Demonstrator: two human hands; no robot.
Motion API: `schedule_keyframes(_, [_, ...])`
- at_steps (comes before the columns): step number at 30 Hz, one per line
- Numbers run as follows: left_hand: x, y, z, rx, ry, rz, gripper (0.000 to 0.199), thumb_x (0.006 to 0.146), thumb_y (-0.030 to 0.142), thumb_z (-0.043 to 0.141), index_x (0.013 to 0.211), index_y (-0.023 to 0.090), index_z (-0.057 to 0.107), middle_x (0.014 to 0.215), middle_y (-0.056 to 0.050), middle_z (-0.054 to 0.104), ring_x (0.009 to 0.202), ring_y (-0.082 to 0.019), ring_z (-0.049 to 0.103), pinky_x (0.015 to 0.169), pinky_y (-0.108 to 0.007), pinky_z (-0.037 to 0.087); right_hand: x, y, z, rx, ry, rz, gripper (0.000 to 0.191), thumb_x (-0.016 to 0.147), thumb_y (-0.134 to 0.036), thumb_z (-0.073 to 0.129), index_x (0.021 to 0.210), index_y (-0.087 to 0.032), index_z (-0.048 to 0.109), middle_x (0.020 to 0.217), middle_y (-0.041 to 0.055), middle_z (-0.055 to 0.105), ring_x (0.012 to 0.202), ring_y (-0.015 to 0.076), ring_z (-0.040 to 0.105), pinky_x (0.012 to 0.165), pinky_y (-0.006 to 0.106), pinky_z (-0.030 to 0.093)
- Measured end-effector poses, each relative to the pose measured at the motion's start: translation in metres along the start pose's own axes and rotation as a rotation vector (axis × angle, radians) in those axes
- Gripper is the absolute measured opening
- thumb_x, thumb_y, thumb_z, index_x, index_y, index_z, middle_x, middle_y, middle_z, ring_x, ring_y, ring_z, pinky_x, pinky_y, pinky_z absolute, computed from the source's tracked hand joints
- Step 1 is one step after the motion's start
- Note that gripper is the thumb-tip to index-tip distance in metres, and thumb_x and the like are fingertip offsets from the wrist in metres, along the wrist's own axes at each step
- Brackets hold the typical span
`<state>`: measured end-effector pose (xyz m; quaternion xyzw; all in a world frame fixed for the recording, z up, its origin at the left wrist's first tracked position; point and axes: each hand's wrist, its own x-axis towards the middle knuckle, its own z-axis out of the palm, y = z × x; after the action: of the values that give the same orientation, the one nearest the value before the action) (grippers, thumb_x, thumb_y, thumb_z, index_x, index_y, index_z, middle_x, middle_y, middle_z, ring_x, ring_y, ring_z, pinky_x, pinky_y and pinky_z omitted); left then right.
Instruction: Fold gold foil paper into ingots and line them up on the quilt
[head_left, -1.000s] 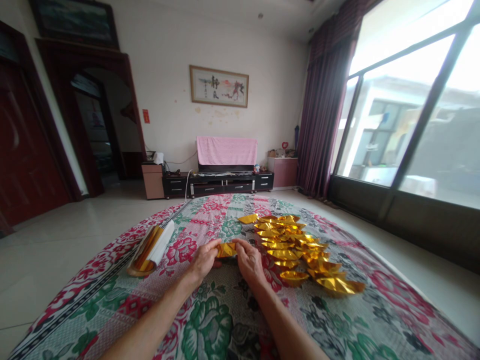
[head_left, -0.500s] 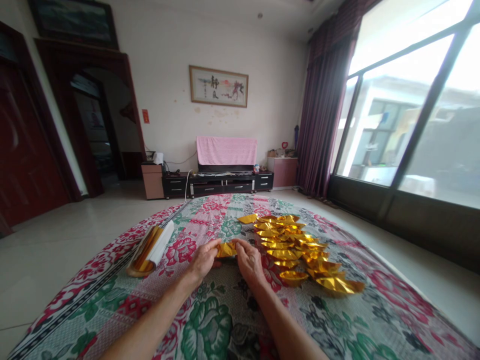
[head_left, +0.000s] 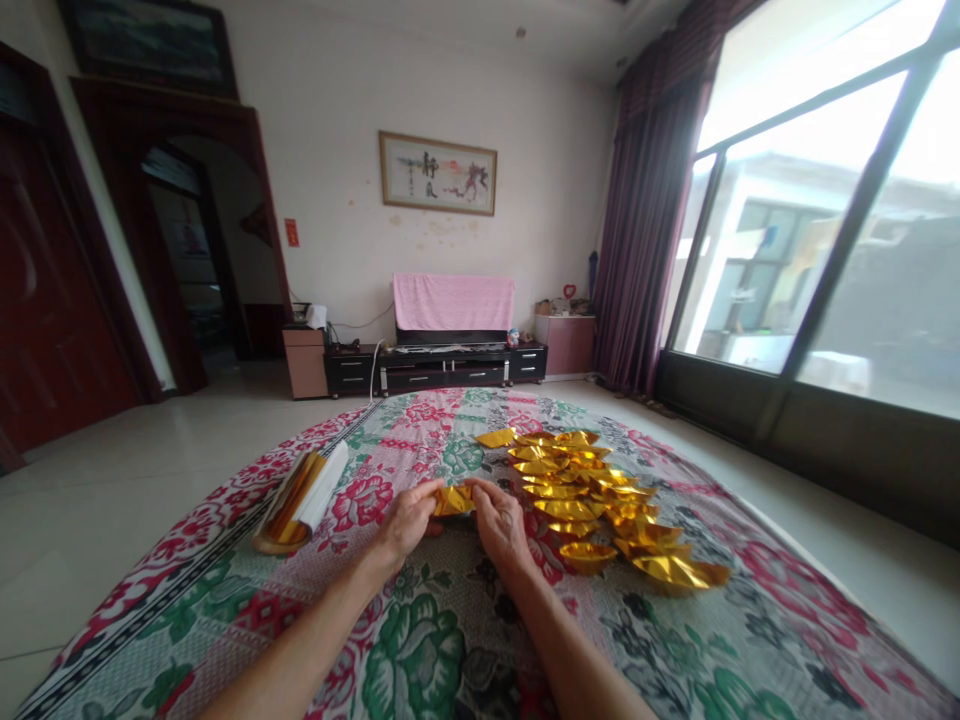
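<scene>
Between my two hands is a small folded piece of gold foil paper (head_left: 454, 500), held over the middle of the table. My left hand (head_left: 409, 518) pinches its left end, and my right hand (head_left: 498, 518) grips the right end. Both thumbs lie along the near side; the fingers behind the paper are mostly hidden. To the right of my right hand lie several gold paper ingots (head_left: 570, 510), boat-shaped and grouped in rough rows. One flatter gold piece (head_left: 496, 438) rests at the far end of the group.
A stack of gold and white paper sheets (head_left: 300, 500) lies on the table's left side. The round table wears a flowered cloth (head_left: 412, 650). Beyond it stand a low black cabinet (head_left: 427, 375) and a screen under a pink cloth (head_left: 454, 302). A large window (head_left: 810, 230) is at right.
Almost nothing differs. Both hands keep their hold on the gold foil paper in the same place, with at most a very slight shift of the fingers.
</scene>
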<state>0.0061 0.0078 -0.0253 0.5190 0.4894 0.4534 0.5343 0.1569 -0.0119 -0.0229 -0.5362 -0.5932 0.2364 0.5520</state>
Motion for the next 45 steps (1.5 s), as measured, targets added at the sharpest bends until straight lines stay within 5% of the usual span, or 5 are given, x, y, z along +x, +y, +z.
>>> schedule_keyframes(24, [0.0,0.006,-0.001,0.008,-0.014,-0.018,0.052,0.074,0.02,0.047,0.125,0.013,0.052,0.106,-0.011,0.066,0.089,-0.022,0.063,0.061,-0.027,0.049,0.002,0.005,0.003,0.034,0.008,-0.039,0.038,0.079,-0.041,0.043,0.093,-0.02,0.071,0.065,0.0012,0.067,0.065,0.0165,0.06,0.057,0.022,0.046])
schedule_keyframes(36, [-0.007,0.018,0.001,-0.064,0.015,-0.063,0.046,0.081,0.025,0.047,0.125,0.013,0.05,0.103,-0.011,0.067,0.074,-0.018,0.066,0.056,-0.024,0.048,0.003,0.007,0.003,0.094,-0.037,0.01,0.046,0.084,-0.045,0.036,0.104,-0.016,0.065,0.099,0.0075,0.067,0.082,0.0191,0.062,0.066,0.026,0.049])
schedule_keyframes(45, [-0.007,0.024,0.001,-0.062,0.089,-0.116,0.044,0.083,0.025,0.046,0.126,0.014,0.048,0.111,-0.013,0.063,0.063,-0.015,0.066,0.046,-0.02,0.045,0.002,0.001,0.001,0.214,-0.037,0.065,0.045,0.081,-0.051,0.042,0.105,-0.019,0.063,0.093,0.005,0.068,0.083,0.0204,0.064,0.069,0.028,0.05])
